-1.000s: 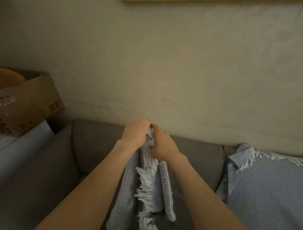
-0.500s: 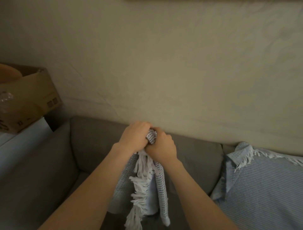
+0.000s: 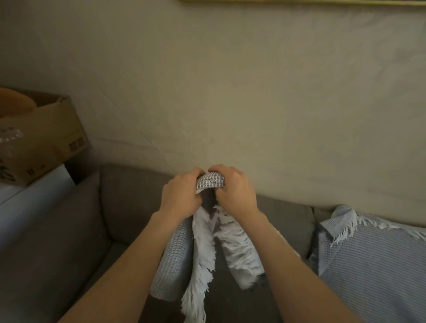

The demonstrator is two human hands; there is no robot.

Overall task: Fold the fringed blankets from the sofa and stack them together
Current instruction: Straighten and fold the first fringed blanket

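A pale blue waffle-weave blanket with white fringe (image 3: pixel 202 258) hangs in the air in front of the grey sofa (image 3: pixel 129 202). My left hand (image 3: pixel 182 196) and my right hand (image 3: pixel 235 191) both grip its top edge, a short stretch of weave (image 3: pixel 210 181) taut between them. Two fringed ends dangle below my wrists. A second blue striped fringed blanket (image 3: pixel 373 265) lies spread on the sofa's right side, one corner turned over.
A cardboard box (image 3: pixel 43 136) sits on a white surface (image 3: pixel 27 198) left of the sofa arm. The beige wall (image 3: pixel 230 92) rises behind the sofa back. A frame edge (image 3: pixel 299 1) shows at the top.
My hands have drawn slightly apart, showing a strip of the blanket's edge between them. The two fringed ends now hang separated instead of bunched together.
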